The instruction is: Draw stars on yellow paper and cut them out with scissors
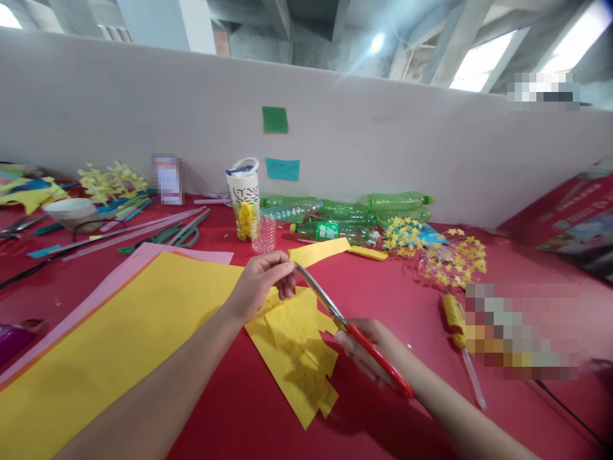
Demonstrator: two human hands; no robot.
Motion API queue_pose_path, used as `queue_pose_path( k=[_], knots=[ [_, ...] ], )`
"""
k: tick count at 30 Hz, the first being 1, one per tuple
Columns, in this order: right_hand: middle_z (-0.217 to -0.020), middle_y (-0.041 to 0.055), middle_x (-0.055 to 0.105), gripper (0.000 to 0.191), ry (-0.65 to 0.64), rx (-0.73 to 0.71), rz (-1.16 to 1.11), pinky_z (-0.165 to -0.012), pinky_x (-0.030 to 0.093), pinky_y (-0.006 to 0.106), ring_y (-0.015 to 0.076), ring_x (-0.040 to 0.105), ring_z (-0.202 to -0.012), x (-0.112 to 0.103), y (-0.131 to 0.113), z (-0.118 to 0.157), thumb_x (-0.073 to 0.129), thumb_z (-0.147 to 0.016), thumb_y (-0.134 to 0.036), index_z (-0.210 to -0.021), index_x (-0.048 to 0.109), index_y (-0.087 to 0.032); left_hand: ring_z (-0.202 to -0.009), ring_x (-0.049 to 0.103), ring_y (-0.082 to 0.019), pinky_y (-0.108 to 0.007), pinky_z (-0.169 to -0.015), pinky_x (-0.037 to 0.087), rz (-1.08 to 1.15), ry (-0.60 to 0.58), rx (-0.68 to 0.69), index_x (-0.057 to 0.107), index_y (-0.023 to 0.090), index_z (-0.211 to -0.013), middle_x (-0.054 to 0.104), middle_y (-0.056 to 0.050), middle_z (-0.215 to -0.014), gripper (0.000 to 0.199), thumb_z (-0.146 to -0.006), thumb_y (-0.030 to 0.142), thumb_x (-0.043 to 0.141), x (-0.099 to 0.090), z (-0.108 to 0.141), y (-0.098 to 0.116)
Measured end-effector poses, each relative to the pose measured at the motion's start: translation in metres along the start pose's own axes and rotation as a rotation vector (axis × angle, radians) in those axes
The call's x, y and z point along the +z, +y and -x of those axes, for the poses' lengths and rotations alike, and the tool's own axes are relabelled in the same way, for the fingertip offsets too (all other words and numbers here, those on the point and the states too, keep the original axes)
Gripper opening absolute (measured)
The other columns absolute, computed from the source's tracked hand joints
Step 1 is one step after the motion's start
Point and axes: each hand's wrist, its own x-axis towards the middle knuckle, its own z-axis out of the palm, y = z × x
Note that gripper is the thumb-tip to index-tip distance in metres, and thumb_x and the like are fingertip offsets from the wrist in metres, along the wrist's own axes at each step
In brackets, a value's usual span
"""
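Observation:
My left hand (pixel 265 281) is closed, its thumb and fingers pinched together just above some yellow sheets. What sits in that pinch is too small to make out. A pair of red-handled scissors (pixel 373 358) is in my right hand (pixel 371 345), blades pointing up and left with the tips at my left fingertips. Beneath both hands lie several cut yellow sheets (pixel 297 345) with faint drawn lines and notched edges. Behind the fingertips a yellow strip (pixel 325 252) stretches to the right; whether my left hand touches it, I cannot tell.
A large yellow sheet (pixel 143 326) covers the left of the red table. At the back stand a white-topped cup (pixel 245 201) and a clear plastic cup (pixel 263 234) beside green bottles (pixel 397 202). Yellow stars (pixel 454 259) and a yellow glue gun (pixel 454 319) lie right.

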Motion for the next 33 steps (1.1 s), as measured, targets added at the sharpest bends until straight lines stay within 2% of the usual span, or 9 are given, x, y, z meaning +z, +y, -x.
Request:
queue_pose_path(
  k=[3,8,12,24,29,33],
  knots=[
    [-0.039,-0.0074,0.036,0.047,0.020,-0.011,0.003,-0.033,0.021,0.017,0.0049,0.033,-0.033,-0.001,0.001,-0.001,0.052,-0.079,-0.059,-0.058,0.039,-0.019,-0.049,0.055,-0.010,-0.021,-0.046,0.041,-0.012,-0.001,-0.023,0.056,0.016,-0.065,0.060,0.000,-0.060,0.022,-0.085,0.025,0.051,-0.002,-0.001,-0.002],
    [-0.042,-0.0074,0.035,0.046,0.001,-0.028,0.028,-0.039,0.021,0.019,0.0057,0.033,-0.039,-0.005,-0.001,-0.002,0.056,-0.077,-0.056,-0.057,0.039,-0.019,-0.050,0.054,-0.011,-0.021,-0.047,0.041,-0.042,0.070,-0.047,0.058,0.018,-0.069,0.059,0.001,-0.061,0.016,-0.083,0.024,0.054,-0.005,-0.003,-0.005],
    [-0.052,-0.0067,0.031,0.046,0.037,-0.068,0.118,-0.043,0.020,0.020,0.0060,0.028,-0.048,-0.009,0.000,-0.003,0.057,-0.076,-0.055,-0.056,0.040,-0.018,-0.051,0.053,-0.011,-0.021,-0.046,0.041,-0.037,0.099,-0.067,0.058,0.018,-0.068,0.058,0.002,-0.057,0.013,-0.080,0.024,0.058,-0.007,-0.005,-0.007],
    [-0.057,-0.0063,0.024,0.052,0.042,-0.087,0.180,-0.044,0.018,0.021,0.0072,0.022,-0.053,-0.013,0.010,-0.009,0.058,-0.071,-0.062,-0.055,0.035,-0.018,-0.052,0.052,-0.011,-0.019,-0.045,0.041,0.001,0.096,-0.093,0.057,0.019,-0.066,0.059,0.002,-0.057,0.013,-0.078,0.023,0.060,-0.011,-0.007,-0.011],
    [-0.058,-0.0063,0.024,0.051,0.027,-0.105,0.187,-0.044,0.018,0.020,0.0071,0.023,-0.053,-0.015,0.011,-0.009,0.058,-0.072,-0.061,-0.056,0.036,-0.018,-0.051,0.052,-0.010,-0.019,-0.046,0.041,-0.004,0.088,-0.085,0.056,0.018,-0.065,0.060,0.002,-0.057,0.014,-0.078,0.021,0.059,-0.012,-0.005,-0.010],
    [-0.058,-0.0064,0.024,0.050,0.022,-0.151,0.182,-0.045,0.019,0.020,0.0068,0.023,-0.053,-0.017,0.010,-0.008,0.059,-0.073,-0.058,-0.056,0.035,-0.017,-0.050,0.054,-0.011,-0.020,-0.046,0.041,0.019,0.117,-0.020,0.057,0.020,-0.069,0.062,0.002,-0.058,0.008,-0.077,0.019,0.060,-0.009,-0.003,-0.004]
  ],
)
